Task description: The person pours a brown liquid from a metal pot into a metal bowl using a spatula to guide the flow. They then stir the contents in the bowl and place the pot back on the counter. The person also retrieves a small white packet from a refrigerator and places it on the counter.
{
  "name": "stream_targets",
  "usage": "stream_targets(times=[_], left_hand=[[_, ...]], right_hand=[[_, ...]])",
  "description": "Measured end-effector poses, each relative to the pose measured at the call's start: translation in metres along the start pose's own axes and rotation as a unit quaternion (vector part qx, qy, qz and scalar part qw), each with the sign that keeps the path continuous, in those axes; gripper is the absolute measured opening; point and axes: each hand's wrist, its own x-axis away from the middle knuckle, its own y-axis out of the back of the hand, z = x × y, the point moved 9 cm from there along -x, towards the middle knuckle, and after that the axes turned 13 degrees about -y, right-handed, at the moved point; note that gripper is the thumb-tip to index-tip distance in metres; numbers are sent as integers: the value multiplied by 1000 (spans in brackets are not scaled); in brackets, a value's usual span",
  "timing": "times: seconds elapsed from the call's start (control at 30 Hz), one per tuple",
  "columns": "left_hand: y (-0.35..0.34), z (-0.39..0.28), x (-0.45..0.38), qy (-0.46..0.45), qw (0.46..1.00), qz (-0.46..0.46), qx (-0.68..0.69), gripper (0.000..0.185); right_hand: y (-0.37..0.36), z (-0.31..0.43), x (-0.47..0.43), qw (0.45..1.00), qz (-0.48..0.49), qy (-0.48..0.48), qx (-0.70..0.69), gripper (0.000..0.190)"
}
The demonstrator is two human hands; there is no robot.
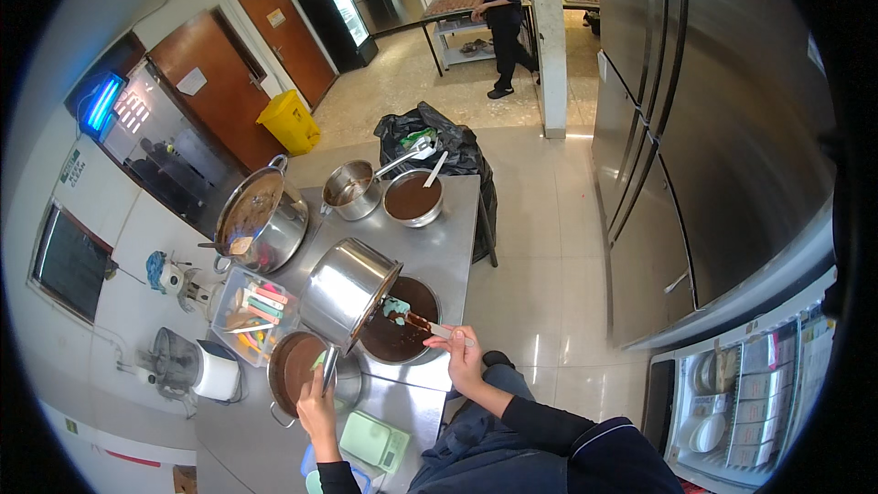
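My left hand [317,409] grips the handle of a steel saucepan [348,281], which is tipped on its side over a steel bowl of dark brown mixture [398,350]. In my right hand [461,355] is a spatula [396,309] with a pale green head and light handle; its brown-smeared head is at the saucepan's rim. Left of the bowl stands a steel pot of lighter brown mixture [291,370], partly behind my left hand and the handle. The saucepan's inside is mostly hidden.
On the steel table [411,405] are a large pot [285,233], a small saucepan [353,192], another brown-filled bowl [413,197], a plastic box of utensils [254,315] and a green kitchen scale [374,440]. A black bin bag [473,158] stands beyond the edge. A person [504,20] is farther off.
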Motion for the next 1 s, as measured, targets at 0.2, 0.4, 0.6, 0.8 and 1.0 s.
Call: stream_targets(times=[0.2,0.4,0.6,0.8,1.0], left_hand=[[2,6,1,23,1000,8,0,47],[7,4,1,17,1000,10,15,46],[5,4,1,45,998,35,39,46],[-6,4,-2,80,988,-15,132,43],[-13,3,-7,83,968,-76,224,49]], right_hand=[[3,-10,1,996,-12,-38,83,29],[-20,16,-14,948,65,116,290,16],[-47,28,-20,928,174,185,271,25],[-67,32,15,883,247,218,335,28],[-69,18,11,882,252,143,371,23]])
